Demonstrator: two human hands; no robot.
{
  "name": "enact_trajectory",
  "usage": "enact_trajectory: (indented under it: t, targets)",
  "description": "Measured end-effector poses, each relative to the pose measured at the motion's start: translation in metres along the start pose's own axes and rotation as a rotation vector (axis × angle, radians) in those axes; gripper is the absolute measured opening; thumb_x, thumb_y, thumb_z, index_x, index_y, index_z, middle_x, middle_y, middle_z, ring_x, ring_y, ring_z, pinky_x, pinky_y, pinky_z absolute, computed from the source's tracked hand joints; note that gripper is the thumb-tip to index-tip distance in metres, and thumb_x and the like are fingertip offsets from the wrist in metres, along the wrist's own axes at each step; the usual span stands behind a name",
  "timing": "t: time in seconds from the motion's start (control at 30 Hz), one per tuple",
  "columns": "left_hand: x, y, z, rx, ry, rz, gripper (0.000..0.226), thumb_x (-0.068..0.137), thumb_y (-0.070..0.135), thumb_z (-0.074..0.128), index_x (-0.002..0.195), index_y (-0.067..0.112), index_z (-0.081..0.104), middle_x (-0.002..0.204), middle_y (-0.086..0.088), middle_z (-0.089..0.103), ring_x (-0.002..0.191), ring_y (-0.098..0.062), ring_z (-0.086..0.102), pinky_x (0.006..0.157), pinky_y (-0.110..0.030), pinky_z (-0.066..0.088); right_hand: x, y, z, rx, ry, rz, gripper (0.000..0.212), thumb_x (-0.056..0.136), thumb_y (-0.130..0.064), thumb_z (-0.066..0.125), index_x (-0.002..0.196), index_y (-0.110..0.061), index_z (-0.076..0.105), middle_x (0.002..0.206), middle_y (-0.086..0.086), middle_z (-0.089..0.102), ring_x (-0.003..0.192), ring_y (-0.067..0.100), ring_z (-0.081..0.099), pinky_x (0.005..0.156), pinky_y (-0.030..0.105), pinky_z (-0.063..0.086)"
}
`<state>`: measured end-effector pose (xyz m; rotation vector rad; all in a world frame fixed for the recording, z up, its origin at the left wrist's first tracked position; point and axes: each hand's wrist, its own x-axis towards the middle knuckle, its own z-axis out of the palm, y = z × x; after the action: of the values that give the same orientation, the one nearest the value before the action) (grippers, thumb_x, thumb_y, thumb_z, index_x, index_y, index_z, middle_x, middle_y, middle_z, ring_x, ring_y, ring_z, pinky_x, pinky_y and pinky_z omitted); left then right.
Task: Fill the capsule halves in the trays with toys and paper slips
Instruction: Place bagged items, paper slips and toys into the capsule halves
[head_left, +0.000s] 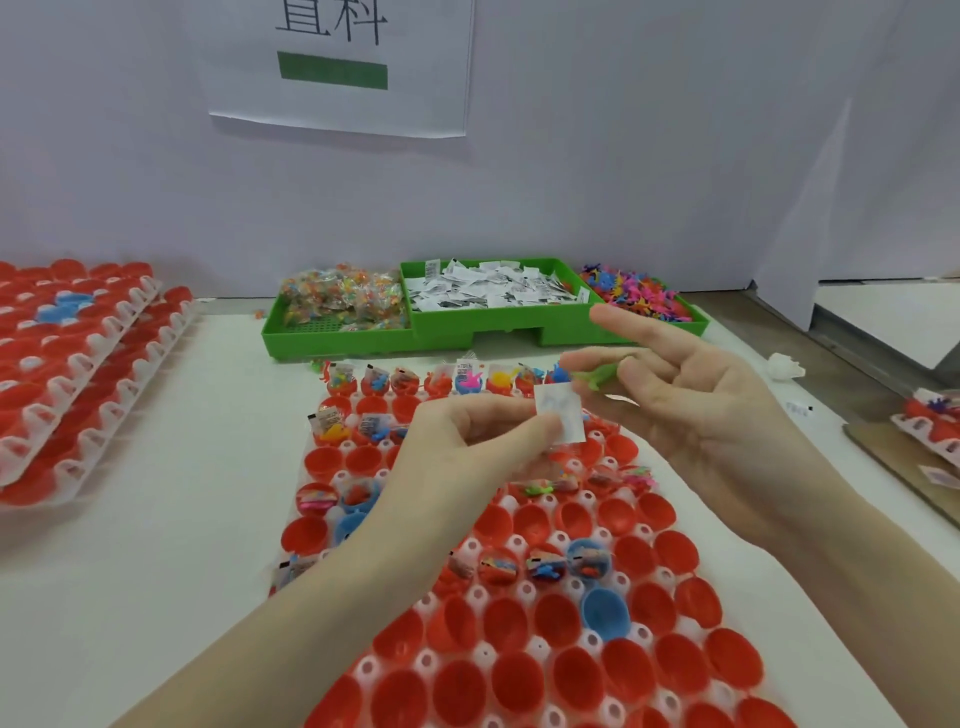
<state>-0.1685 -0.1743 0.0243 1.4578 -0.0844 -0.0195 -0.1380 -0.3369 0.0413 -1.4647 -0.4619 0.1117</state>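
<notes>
— Two hands over the white dimpled tray (332, 525): what do they hold?
— The left hand (467, 441) pinches a small white paper slip (561, 415); the right hand (691, 410) grips a green plastic toy figure (602, 375), forefinger straight.
— And below?
— Red capsule halves (524, 680), mostly unfilled toward the tray's near edge. The green compartment bin (441, 327) sits at the table's far edge.
</notes>
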Motion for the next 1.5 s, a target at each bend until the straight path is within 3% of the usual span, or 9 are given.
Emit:
enact_trajectory:
  t: [0.23, 0.37, 0.63, 0.73, 0.83, 0.93, 1.07, 1.27, 1.5]
  targets:
    - [-0.005, 0.005, 0.002, 0.047, -0.02, 0.049, 0.006, 0.079, 0.011, 0.068, 0.076, 0.012, 0.074, 0.068, 0.001, 0.073, 0.057, -0.01, 0.067, 0.058, -0.012, 0.05, -0.013, -0.013, 0.001, -0.108, -0.043, -0.042, 0.062, 0.073, -0.019, 0.052, 0.132, -0.027, 0.035, 0.094, -0.005, 0.073, 0.104, 0.001, 0.061, 0.077, 0.008, 0.047]
    - [-0.008, 0.007, 0.0, 0.022, -0.123, 0.075, 0.009, 0.075, 0.012, 0.068, 0.081, 0.013, 0.075, 0.073, -0.004, 0.073, 0.06, -0.013, 0.069, 0.06, -0.015, 0.052, -0.014, -0.014, 0.001, -0.136, -0.076, -0.006, 0.074, 0.074, -0.019, 0.051, 0.141, -0.028, 0.021, 0.096, -0.003, 0.073, 0.114, -0.001, 0.054, 0.09, 0.017, 0.043]
    - [-0.01, 0.005, -0.009, 0.031, -0.269, 0.074, 0.026, 0.063, 0.022, 0.067, 0.087, 0.018, 0.074, 0.081, -0.001, 0.074, 0.068, -0.01, 0.07, 0.063, -0.013, 0.051, -0.013, -0.015, 0.005, -0.19, -0.043, 0.039, 0.085, 0.072, -0.017, 0.056, 0.145, -0.028, 0.014, 0.085, -0.002, 0.074, 0.093, 0.012, 0.068, 0.085, 0.019, 0.05]
    - [-0.011, 0.005, -0.007, 0.061, -0.276, 0.075, 0.022, 0.064, 0.026, 0.066, 0.083, 0.023, 0.076, 0.081, 0.008, 0.074, 0.072, -0.011, 0.071, 0.064, -0.011, 0.051, -0.012, -0.014, 0.008, -0.296, -0.013, 0.032, 0.08, 0.083, -0.005, 0.053, 0.146, -0.025, 0.009, 0.079, -0.009, 0.073, 0.084, 0.006, 0.069, 0.068, 0.009, 0.049]
    - [-0.008, 0.001, -0.001, 0.111, -0.194, 0.095, 0.01, 0.074, 0.018, 0.068, 0.08, 0.021, 0.074, 0.075, 0.005, 0.074, 0.065, -0.008, 0.07, 0.06, -0.01, 0.051, -0.012, -0.009, 0.01, -0.433, 0.03, 0.007, 0.08, 0.087, 0.002, 0.052, 0.147, -0.025, 0.007, 0.077, -0.014, 0.072, 0.077, 0.009, 0.069, 0.067, 0.017, 0.054]
    - [-0.002, -0.007, 0.008, 0.282, -0.147, 0.185, 0.014, 0.08, 0.01, 0.066, 0.082, 0.022, 0.072, 0.073, 0.003, 0.073, 0.063, -0.007, 0.069, 0.061, -0.013, 0.053, -0.011, -0.003, 0.006, -0.547, 0.051, 0.045, 0.066, 0.088, 0.002, 0.053, 0.143, -0.022, 0.026, 0.074, -0.016, 0.071, 0.086, 0.004, 0.068, 0.078, 0.023, 0.055]
    - [0.006, -0.027, 0.02, 0.502, -0.162, 0.299, 0.013, 0.085, 0.012, 0.063, 0.091, 0.012, 0.074, 0.074, -0.009, 0.072, 0.066, -0.017, 0.067, 0.065, -0.029, 0.054, -0.014, -0.003, -0.009, -0.615, -0.035, 0.222, 0.026, 0.082, -0.002, 0.063, 0.102, -0.018, 0.069, 0.083, -0.003, 0.072, 0.072, 0.008, 0.068, 0.067, 0.02, 0.057]
    - [0.012, -0.055, 0.039, 0.667, -0.187, 0.328, 0.017, 0.087, 0.02, 0.063, 0.098, 0.011, 0.072, 0.084, -0.002, 0.072, 0.071, -0.005, 0.064, 0.068, -0.015, 0.051, -0.025, 0.019, -0.027, -0.76, 0.004, 0.255, 0.022, 0.074, 0.003, 0.07, 0.087, -0.014, 0.074, 0.063, -0.012, 0.069, 0.057, -0.002, 0.063, 0.061, 0.01, 0.052]
    - [0.012, -0.064, 0.043, 0.892, -0.234, 0.273, 0.023, 0.089, 0.028, 0.059, 0.106, 0.017, 0.069, 0.093, 0.0, 0.066, 0.087, -0.013, 0.059, 0.082, -0.03, 0.049, -0.039, 0.042, -0.032, -0.602, 0.108, 0.29, 0.028, 0.071, 0.005, 0.071, 0.084, -0.019, 0.075, 0.081, 0.002, 0.074, 0.072, 0.008, 0.069, 0.069, 0.015, 0.054]
